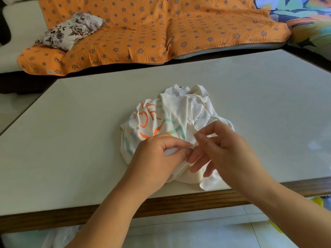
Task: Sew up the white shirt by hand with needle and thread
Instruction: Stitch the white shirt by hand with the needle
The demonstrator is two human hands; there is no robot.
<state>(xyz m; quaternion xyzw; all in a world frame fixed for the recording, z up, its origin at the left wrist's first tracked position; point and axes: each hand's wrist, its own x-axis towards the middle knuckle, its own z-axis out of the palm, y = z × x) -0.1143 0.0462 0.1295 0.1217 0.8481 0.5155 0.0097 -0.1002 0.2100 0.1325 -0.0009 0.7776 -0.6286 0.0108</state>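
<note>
**Both hands at one fold of the shirt**

Nearest, the left hand curls its fingers round a fold at the near edge of the white shirt. The right hand pinches the same fold between thumb and forefinger, its other fingers spread and hiding the cloth below. Whether it also holds a needle cannot be told. The shirt lies crumpled on the pale surface. Beyond the shirt an orange patterned throw covers a sofa. On the throw, left of the shirt, lies a floral cushion.

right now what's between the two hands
A small fold of the white shirt, gripped by the left hand, with the right hand touching it, shown in the head view.
</note>
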